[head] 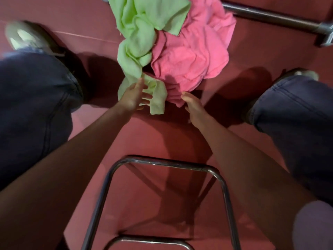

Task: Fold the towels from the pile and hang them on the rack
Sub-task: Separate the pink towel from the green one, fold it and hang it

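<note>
A crumpled light green towel (142,33) and a crumpled pink towel (194,51) lie in a pile on the red floor. My left hand (132,96) reaches over the near end of the green towel with fingers spread, touching the cloth. My right hand (193,105) has straight fingers at the near edge of the pink towel. A dark metal bar of the rack (273,18) crosses the top right corner.
My legs in blue jeans (34,98) stand apart on either side of the pile, with a shoe (23,37) at the far left. A metal stool frame (162,177) sits close below me. Bare red floor (162,134) lies between frame and pile.
</note>
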Demonstrator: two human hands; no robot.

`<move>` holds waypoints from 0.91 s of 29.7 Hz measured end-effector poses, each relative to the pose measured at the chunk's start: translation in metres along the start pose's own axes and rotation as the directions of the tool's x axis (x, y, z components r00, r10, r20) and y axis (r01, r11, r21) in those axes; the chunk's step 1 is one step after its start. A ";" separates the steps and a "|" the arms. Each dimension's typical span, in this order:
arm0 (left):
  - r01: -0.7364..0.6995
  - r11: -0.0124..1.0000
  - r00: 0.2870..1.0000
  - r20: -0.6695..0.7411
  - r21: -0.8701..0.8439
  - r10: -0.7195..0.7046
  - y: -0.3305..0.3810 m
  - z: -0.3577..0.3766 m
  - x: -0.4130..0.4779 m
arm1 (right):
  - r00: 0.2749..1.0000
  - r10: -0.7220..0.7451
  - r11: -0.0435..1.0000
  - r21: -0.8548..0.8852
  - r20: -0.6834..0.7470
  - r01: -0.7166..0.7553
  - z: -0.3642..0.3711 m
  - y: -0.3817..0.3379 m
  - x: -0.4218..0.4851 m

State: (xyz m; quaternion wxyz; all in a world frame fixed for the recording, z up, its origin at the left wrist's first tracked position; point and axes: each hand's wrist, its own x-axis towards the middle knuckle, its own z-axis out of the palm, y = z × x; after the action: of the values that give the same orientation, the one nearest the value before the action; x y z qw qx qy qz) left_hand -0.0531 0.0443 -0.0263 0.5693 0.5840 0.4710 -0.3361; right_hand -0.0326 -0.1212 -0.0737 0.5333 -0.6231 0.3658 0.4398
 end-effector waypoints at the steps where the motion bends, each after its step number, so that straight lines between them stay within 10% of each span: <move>1: -0.012 1.000 1.000 0.001 0.003 0.012 0.005 0.000 -0.004 | 1.000 0.009 0.999 0.033 -0.016 -0.008 0.002 -0.006 -0.004; 13: -0.226 0.860 0.973 0.068 0.458 0.219 0.019 0.004 -0.082 | 0.966 -0.233 0.964 0.158 0.107 0.215 -0.002 -0.050 -0.123; 20: -0.643 0.766 0.743 0.243 0.001 0.624 0.064 -0.001 -0.219 | 0.775 -0.595 0.800 0.250 0.213 0.545 -0.015 -0.111 -0.278; 27: -0.806 0.590 0.572 0.197 -0.042 0.796 0.066 0.004 -0.307 | 0.654 -0.723 0.691 0.270 0.224 0.671 -0.020 -0.118 -0.367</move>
State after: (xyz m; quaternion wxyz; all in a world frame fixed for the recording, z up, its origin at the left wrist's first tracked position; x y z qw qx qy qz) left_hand -0.0925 -0.0053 0.2808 0.6871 0.7127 0.0889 -0.1101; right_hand -0.0470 -0.1261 0.3123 0.7610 -0.5919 0.0429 0.2621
